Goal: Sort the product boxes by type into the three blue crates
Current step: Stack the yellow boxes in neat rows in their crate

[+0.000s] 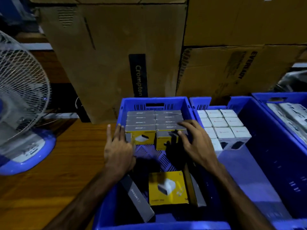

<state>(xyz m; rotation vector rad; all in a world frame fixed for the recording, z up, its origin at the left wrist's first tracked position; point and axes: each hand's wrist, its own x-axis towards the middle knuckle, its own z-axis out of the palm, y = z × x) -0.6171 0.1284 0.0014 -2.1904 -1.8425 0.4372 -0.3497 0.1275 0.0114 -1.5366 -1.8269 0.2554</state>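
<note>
Three blue crates stand side by side. The left crate (123, 105) holds two rows of yellow and grey boxes (141, 123) stacked at its far end. A loose yellow box (167, 188) lies flat near its front, with grey boxes leaning on either side. My left hand (118, 146) has straight fingers against the left side of the stack. My right hand (194, 140) rests with spread fingers on the front right yellow and grey box (163, 143). The middle crate (245, 117) holds white boxes (221, 123). The right crate (265, 97) holds long white boxes (292, 113).
A white and blue table fan (21, 105) stands at the left on the wooden table (66, 155). Large cardboard cartons (116, 55) rise right behind the crates. The front halves of the left and middle crates have bare floor.
</note>
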